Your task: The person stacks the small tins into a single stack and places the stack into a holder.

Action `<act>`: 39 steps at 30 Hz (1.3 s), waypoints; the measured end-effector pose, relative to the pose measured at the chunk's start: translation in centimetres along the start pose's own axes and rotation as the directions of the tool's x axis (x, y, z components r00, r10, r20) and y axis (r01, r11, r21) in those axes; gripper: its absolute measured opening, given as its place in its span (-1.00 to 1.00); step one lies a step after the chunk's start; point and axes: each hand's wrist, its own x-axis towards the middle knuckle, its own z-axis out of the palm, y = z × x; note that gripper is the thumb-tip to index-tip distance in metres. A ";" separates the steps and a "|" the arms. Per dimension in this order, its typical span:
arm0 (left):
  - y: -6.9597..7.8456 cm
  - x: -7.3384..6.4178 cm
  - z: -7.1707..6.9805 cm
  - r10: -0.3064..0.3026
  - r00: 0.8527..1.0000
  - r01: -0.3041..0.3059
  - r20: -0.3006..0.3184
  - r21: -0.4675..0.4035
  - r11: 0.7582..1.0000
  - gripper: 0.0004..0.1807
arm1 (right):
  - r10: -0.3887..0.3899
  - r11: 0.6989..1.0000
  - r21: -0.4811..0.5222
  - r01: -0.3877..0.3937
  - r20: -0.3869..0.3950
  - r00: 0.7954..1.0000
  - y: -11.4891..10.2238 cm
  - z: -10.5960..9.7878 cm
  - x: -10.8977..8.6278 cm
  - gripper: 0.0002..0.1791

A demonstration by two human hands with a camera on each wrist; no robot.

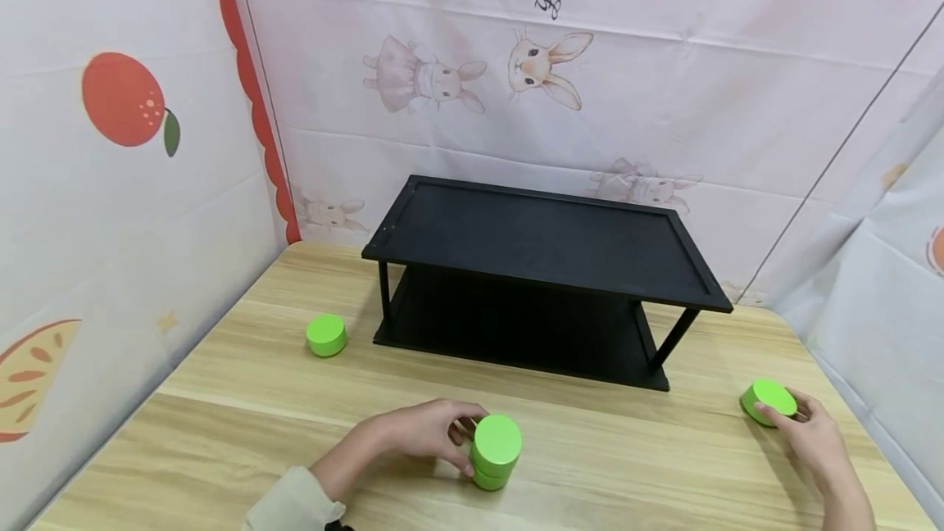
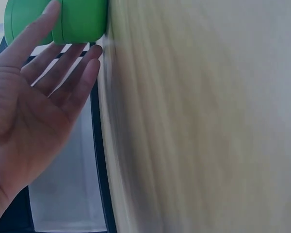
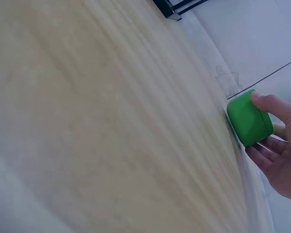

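Observation:
Two green round blocks stand stacked on the wooden table (image 1: 590, 449), the upper block (image 1: 497, 441) slightly offset from the lower block (image 1: 490, 480). My left hand (image 1: 431, 430) holds the stack from its left side, the thumb near the seam in the left wrist view; the far fingertips are partly hidden behind the blocks. At the right, my right hand (image 1: 814, 437) pinches another green round block (image 1: 767, 400) between thumb and fingers, low over the table. It appears as a green block (image 3: 250, 119) in the right wrist view. A further green round block (image 1: 326, 334) lies untouched at the left.
A black two-tier rack (image 1: 546, 236) stands at the back of the table, its lower shelf (image 1: 509, 326) beneath the top tier. Printed cloth (image 1: 472, 129) hangs behind it, with more cloth along both sides.

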 end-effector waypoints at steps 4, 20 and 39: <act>-0.1 0.0 0.2 0.000 1.000 -0.001 -0.014 -0.027 1.000 -0.44 | -0.008 1.000 -0.007 0.009 0.011 1.000 -0.4 -0.3 -0.2 -0.07; -0.3 -0.2 0.4 0.033 0.999 -0.034 -0.018 -0.084 0.996 -0.41 | -0.112 0.993 -0.021 0.112 -0.003 0.994 -1.7 -0.8 -1.2 -0.14; -0.4 -0.1 0.4 0.041 0.999 -0.042 -0.010 -0.086 0.995 -0.41 | -0.172 0.981 -0.090 0.173 0.026 0.985 -3.4 -1.1 -1.7 -0.14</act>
